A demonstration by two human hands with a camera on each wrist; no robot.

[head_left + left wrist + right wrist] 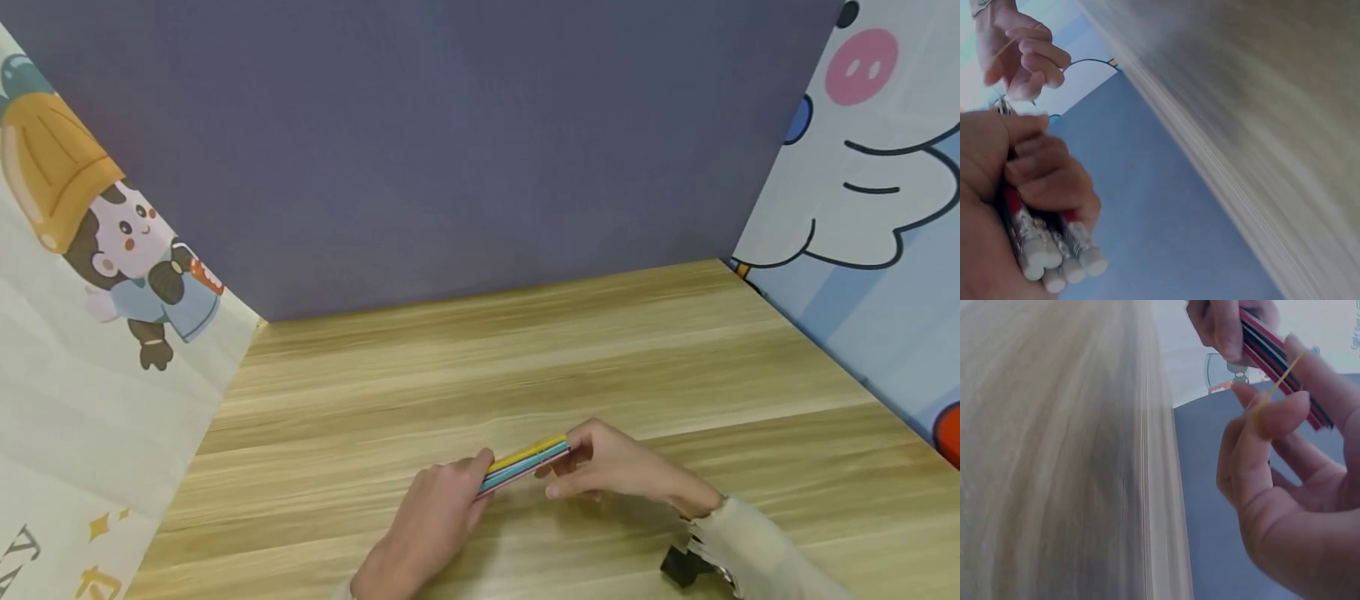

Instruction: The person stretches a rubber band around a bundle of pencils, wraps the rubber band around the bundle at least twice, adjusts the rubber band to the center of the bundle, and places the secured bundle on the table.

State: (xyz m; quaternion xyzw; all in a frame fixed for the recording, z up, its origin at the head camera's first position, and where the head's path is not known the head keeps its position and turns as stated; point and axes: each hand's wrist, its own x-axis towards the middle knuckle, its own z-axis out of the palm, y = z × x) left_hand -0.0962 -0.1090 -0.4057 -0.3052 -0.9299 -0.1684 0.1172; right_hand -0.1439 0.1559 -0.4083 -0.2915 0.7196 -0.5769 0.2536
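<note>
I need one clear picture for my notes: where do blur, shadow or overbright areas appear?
Head view: the pencils look fairly sharp, with soft shadows on the table nearby; left wrist view: the table is smeared and the erasers slightly soft; right wrist view: the table is blurred and the pale wall overbright, though the yellow band is distinguishable.

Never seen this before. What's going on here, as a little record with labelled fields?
Left hand: grips a bundle of pencils
Right hand: has a thin yellow band stretched across its fingers
Pencil ends: white erasers poking out below the left hand
Surface: wood-grain table
Sides: cartoon-printed panels
</note>
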